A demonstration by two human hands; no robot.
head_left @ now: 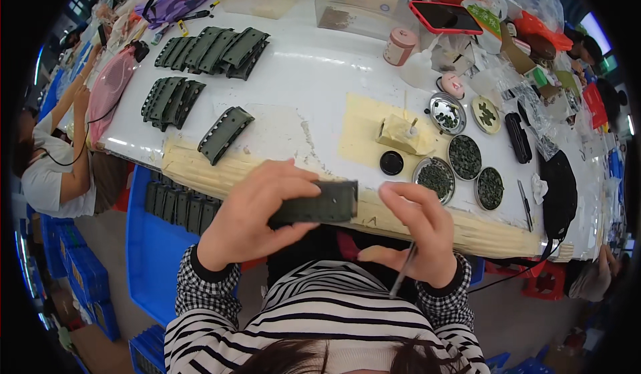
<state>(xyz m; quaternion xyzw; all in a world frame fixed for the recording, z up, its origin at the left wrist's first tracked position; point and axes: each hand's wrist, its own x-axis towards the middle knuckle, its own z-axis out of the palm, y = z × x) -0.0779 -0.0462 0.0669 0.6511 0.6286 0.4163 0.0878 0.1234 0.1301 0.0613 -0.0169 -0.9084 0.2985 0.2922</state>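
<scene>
My left hand [248, 207] grips a dark green curved plastic part [319, 202] between thumb and fingers, above the table's near edge. Close to the part's right end is my right hand [427, 237], thumb and forefinger spread apart. A slim grey metal tool [402, 272] is tucked in this hand and slants down toward my striped top; its exact kind is unclear. One similar green part [226, 133] lies alone on the table. Behind it sit groups of more such parts [170, 101]. Round dishes [465, 157] to the right hold small dark green pieces.
A cream block [407, 135] stands on a yellow sheet beside a black round cap [391, 162]. Below the table at left, a blue crate [143, 254] holds several green parts. A phone [445, 17], pink tin [400, 47] and bags crowd the back right. Another person [63, 160] sits at left.
</scene>
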